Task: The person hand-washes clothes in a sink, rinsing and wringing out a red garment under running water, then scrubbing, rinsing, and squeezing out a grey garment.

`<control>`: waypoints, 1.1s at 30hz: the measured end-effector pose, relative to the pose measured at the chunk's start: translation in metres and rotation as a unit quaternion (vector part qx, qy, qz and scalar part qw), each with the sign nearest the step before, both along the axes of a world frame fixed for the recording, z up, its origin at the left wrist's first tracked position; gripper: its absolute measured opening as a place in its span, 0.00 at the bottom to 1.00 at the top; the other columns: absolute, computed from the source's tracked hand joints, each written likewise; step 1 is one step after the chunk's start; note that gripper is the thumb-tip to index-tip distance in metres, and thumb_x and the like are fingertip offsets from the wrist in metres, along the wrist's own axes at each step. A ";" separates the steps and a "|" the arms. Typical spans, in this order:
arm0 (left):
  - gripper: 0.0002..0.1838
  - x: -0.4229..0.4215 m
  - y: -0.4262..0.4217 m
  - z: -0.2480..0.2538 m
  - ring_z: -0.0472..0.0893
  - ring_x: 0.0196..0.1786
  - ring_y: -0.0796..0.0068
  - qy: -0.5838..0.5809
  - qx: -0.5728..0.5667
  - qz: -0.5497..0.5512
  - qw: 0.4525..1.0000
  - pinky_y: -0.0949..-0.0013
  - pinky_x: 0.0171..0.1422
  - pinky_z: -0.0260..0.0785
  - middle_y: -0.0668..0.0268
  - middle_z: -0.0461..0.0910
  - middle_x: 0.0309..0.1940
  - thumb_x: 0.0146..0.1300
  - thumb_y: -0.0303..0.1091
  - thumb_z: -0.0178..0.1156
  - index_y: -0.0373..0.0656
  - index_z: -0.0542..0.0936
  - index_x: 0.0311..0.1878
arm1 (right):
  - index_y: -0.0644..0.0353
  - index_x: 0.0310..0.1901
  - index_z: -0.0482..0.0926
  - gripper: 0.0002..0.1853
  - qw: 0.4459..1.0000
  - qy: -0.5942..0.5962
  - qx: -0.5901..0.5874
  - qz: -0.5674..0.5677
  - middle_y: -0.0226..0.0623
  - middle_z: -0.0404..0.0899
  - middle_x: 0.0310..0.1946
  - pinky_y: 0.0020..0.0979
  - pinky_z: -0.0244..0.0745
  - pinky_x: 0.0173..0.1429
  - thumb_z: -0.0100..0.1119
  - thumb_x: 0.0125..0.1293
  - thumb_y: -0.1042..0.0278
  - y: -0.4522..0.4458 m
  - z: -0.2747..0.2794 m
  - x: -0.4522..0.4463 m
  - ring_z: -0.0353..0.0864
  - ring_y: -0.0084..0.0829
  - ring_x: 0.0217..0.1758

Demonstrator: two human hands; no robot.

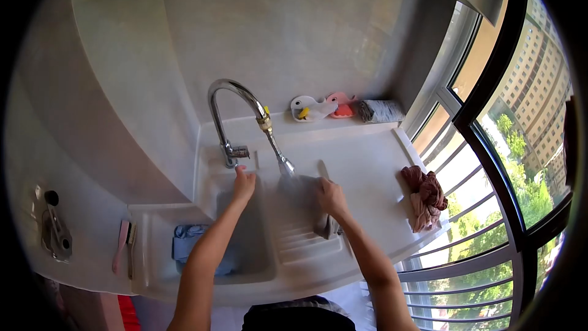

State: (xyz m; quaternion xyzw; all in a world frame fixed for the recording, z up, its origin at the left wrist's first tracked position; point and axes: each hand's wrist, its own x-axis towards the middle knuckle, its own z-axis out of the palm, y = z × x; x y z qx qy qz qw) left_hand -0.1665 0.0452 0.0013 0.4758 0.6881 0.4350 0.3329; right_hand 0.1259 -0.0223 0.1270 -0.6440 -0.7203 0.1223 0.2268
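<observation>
Water sprays from the end of a curved chrome faucet (285, 162) onto a grey cloth (300, 189) over the ribbed washboard area of the sink (306, 242). My right hand (332, 198) is closed on the cloth, part of which hangs below the fist. Just under the faucet's handle (237, 152) is my left hand (244, 185), its fingers raised near the faucet base; what they touch, if anything, is too small to make out. A blue cloth (188, 240) lies in the basin to the left, partly hidden by my left forearm.
Bunched maroon and pink cloths (425, 199) lie on the right counter beside the barred window. Along the back ledge are a white whale-shaped holder (301, 105), a pink one (338, 99) and a rolled grey cloth (381, 111). Two brushes (121, 245) lie left of the basin.
</observation>
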 end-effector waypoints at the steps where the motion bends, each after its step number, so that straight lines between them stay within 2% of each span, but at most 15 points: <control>1: 0.26 0.012 -0.021 -0.010 0.78 0.31 0.65 -0.005 0.007 -0.025 1.000 0.64 0.35 0.70 0.58 0.77 0.34 0.58 0.32 0.58 0.43 0.61 0.59 | 0.57 0.48 0.77 0.15 0.991 0.088 -0.096 0.016 0.44 0.78 0.46 0.37 0.74 0.46 0.55 0.64 0.59 0.005 0.012 0.011 0.77 0.39 0.45; 2: 0.24 0.030 -0.041 -0.020 0.75 0.26 0.76 -0.009 0.013 -0.051 0.999 0.72 0.27 0.70 0.62 0.76 0.31 0.60 0.30 0.56 0.45 0.61 0.59 | 0.58 0.51 0.76 0.15 0.965 0.174 -0.192 0.033 0.43 0.78 0.43 0.34 0.74 0.45 0.54 0.66 0.62 0.006 0.018 0.020 0.78 0.32 0.44; 4: 0.26 0.062 -0.058 -0.025 0.77 0.38 0.75 -0.142 -0.034 -0.219 0.965 0.70 0.39 0.72 0.62 0.76 0.42 0.60 0.30 0.58 0.45 0.63 0.61 | 0.61 0.49 0.77 0.16 0.944 0.270 -0.185 0.044 0.37 0.79 0.39 0.29 0.72 0.43 0.55 0.68 0.57 0.009 0.015 0.026 0.74 0.23 0.41; 6: 0.28 0.099 -0.073 0.010 0.77 0.49 0.74 -0.292 -0.095 -0.322 0.895 0.67 0.51 0.72 0.62 0.75 0.53 0.60 0.31 0.59 0.44 0.65 0.64 | 0.64 0.46 0.77 0.17 0.741 0.625 -0.243 0.036 0.31 0.78 0.36 0.27 0.69 0.41 0.51 0.71 0.56 0.008 0.031 0.022 0.71 0.21 0.38; 7: 0.28 0.109 -0.076 0.024 0.77 0.49 0.74 -0.293 -0.091 -0.319 0.896 0.67 0.51 0.72 0.62 0.75 0.53 0.60 0.31 0.59 0.44 0.65 0.64 | 0.65 0.43 0.78 0.19 0.714 0.648 -0.265 0.028 0.29 0.77 0.32 0.26 0.67 0.41 0.48 0.73 0.55 0.003 0.046 0.024 0.68 0.21 0.38; 8: 0.29 0.116 -0.078 0.036 0.76 0.52 0.73 -0.358 -0.125 -0.296 0.877 0.67 0.54 0.70 0.63 0.75 0.54 0.61 0.33 0.59 0.43 0.65 0.66 | 0.65 0.43 0.78 0.19 0.714 0.647 -0.265 0.031 0.29 0.77 0.32 0.26 0.67 0.41 0.48 0.73 0.55 0.007 0.049 0.029 0.68 0.21 0.38; 10: 0.30 0.121 -0.074 0.045 0.75 0.55 0.73 -0.420 -0.157 -0.270 0.852 0.67 0.58 0.69 0.64 0.74 0.56 0.62 0.34 0.59 0.42 0.65 0.67 | 0.65 0.44 0.77 0.19 0.921 0.370 -0.107 0.057 0.29 0.75 0.31 0.26 0.67 0.43 0.47 0.73 0.54 0.013 0.053 0.054 0.68 0.20 0.37; 11: 0.28 0.118 -0.070 0.046 0.74 0.56 0.73 -0.377 -0.179 -0.214 0.883 0.68 0.60 0.66 0.64 0.75 0.56 0.62 0.34 0.58 0.40 0.67 0.65 | 0.66 0.43 0.76 0.19 0.954 0.290 -0.071 0.039 0.29 0.74 0.29 0.26 0.66 0.42 0.47 0.73 0.55 0.017 0.059 0.070 0.66 0.20 0.34; 12: 0.26 0.114 -0.068 0.044 0.72 0.58 0.74 -0.332 -0.199 -0.157 0.908 0.69 0.62 0.64 0.65 0.75 0.56 0.63 0.34 0.58 0.39 0.69 0.64 | 0.66 0.37 0.73 0.18 0.954 0.296 0.004 0.044 0.42 0.70 0.22 0.33 0.66 0.37 0.47 0.72 0.55 0.023 0.057 0.086 0.65 0.30 0.28; 20: 0.29 0.062 -0.061 0.048 0.71 0.59 0.72 -0.304 0.016 -0.189 0.934 0.72 0.61 0.63 0.64 0.73 0.58 0.57 0.23 0.56 0.43 0.68 0.65 | 0.65 0.41 0.78 0.16 0.908 0.417 -0.048 0.011 0.27 0.72 0.24 0.27 0.66 0.37 0.49 0.70 0.58 0.037 0.015 0.173 0.67 0.21 0.31; 22: 0.29 0.070 -0.063 0.054 0.71 0.59 0.73 -0.431 0.134 -0.080 0.889 0.72 0.62 0.62 0.64 0.72 0.58 0.57 0.22 0.57 0.44 0.68 0.65 | 0.65 0.38 0.80 0.14 0.938 0.343 -0.051 -0.011 0.34 0.78 0.27 0.30 0.70 0.42 0.50 0.65 0.62 0.032 0.010 0.175 0.75 0.29 0.35; 24: 0.29 0.078 -0.070 0.057 0.71 0.58 0.74 -0.436 0.145 -0.014 0.888 0.72 0.62 0.62 0.64 0.73 0.57 0.58 0.24 0.59 0.43 0.68 0.64 | 0.65 0.37 0.81 0.13 0.997 0.046 -0.063 0.011 0.42 0.81 0.34 0.38 0.71 0.48 0.50 0.60 0.64 0.029 0.007 0.173 0.79 0.42 0.42; 26: 0.24 0.082 -0.081 0.060 0.72 0.58 0.73 -0.351 0.054 0.116 0.927 0.71 0.59 0.64 0.62 0.74 0.56 0.59 0.27 0.59 0.42 0.71 0.61 | 0.60 0.36 0.82 0.12 0.999 0.022 -0.018 0.027 0.43 0.81 0.40 0.46 0.71 0.51 0.52 0.58 0.64 0.025 0.001 0.159 0.77 0.49 0.47; 30: 0.23 0.079 -0.094 0.015 0.72 0.58 0.67 -0.167 -0.072 0.040 0.983 0.67 0.59 0.65 0.58 0.74 0.54 0.57 0.34 0.63 0.39 0.74 0.56 | 0.55 0.36 0.81 0.10 0.983 -0.040 0.047 0.173 0.40 0.79 0.40 0.44 0.69 0.54 0.56 0.59 0.60 0.031 0.005 0.110 0.76 0.44 0.52; 33: 0.33 0.111 -0.097 0.018 0.70 0.59 0.50 0.164 -0.036 0.035 0.985 0.56 0.63 0.63 0.48 0.73 0.54 0.48 0.42 0.68 0.35 0.73 0.57 | 0.55 0.44 0.78 0.14 0.966 0.011 0.015 0.257 0.41 0.79 0.42 0.44 0.68 0.57 0.58 0.60 0.57 0.071 -0.044 0.063 0.75 0.44 0.52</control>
